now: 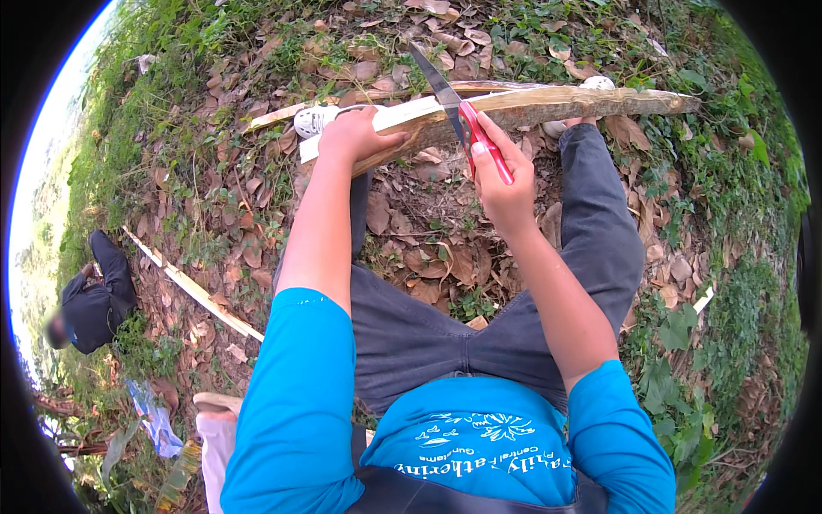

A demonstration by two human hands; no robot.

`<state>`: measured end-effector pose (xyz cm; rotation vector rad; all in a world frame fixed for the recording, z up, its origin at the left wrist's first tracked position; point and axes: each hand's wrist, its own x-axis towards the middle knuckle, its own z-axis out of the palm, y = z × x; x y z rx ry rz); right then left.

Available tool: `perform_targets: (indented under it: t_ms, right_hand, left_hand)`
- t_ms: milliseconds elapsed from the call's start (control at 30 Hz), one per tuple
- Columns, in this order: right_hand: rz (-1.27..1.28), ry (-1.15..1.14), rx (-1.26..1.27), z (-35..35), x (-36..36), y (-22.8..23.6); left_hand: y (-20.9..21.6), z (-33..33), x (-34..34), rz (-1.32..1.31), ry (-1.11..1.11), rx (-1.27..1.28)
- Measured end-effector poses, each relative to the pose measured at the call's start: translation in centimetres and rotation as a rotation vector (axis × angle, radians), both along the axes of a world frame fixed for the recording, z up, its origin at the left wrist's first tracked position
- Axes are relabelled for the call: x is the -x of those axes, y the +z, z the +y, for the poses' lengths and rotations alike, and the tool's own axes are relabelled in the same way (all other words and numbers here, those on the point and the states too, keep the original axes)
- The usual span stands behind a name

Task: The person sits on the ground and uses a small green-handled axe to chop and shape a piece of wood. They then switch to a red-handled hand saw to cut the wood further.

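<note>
A long split piece of wood (548, 108), pale on its cut face and barky on its side, lies crosswise in front of my legs. My left hand (353, 140) is closed round its left part, thumb along the near side. In my right hand (505, 176) is the red handle of a hand saw (443, 89). The grey blade slants up and left across the middle of the wood, its tip beyond the far side. Whether the blade's edge touches the wood, I cannot tell.
Another wood strip (278, 117) lies just behind the piece, near my white shoe (313, 120). Further left are a long pale strip (195, 289), a crouching person in dark clothes (101, 295) and a blue plastic bag (154, 420). Dry leaves (458, 261) and green plants cover the ground.
</note>
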<state>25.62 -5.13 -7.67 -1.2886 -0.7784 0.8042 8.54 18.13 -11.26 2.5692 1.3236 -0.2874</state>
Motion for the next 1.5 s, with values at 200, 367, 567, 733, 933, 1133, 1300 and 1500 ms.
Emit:
perform_targets:
  t_ms: [200,367,567,733,933,1133,1300,1500]
  right_hand:
    - [0.006,0.023,-0.005,0.3,-0.2,-0.7]
    - [-0.066,0.039,-0.027,-0.2,-0.6,-0.4]
    - [-0.217,0.049,-0.065,-1.0,-0.4,0.0]
    - [-0.136,0.02,-0.004,-5.6,1.9,2.8]
    - [-0.137,0.031,0.077,-12.0,0.9,4.6]
    - [-0.186,-0.053,-0.009,-2.1,0.3,1.4]
    - [-0.101,-0.061,-0.004,4.4,0.3,0.4]
    - [-0.165,-0.031,0.018,-1.1,1.2,-0.6]
  left_hand:
    - [-1.5,0.8,0.4,-0.067,-0.022,-0.052]
    - [-1.3,0.1,0.4,-0.086,-0.029,-0.094]
    - [-1.2,-0.4,0.4,-0.067,-0.048,-0.13]
    - [-1.3,-0.1,0.2,-0.08,-0.042,-0.11]
    - [-2.2,0.8,0.7,-0.037,-0.032,-0.107]
    - [-2.7,1.1,0.3,-0.007,-0.033,-0.079]
    - [-0.9,0.3,-0.4,0.08,0.022,-0.094]
    - [-0.4,-0.7,-0.1,0.016,0.019,-0.142]
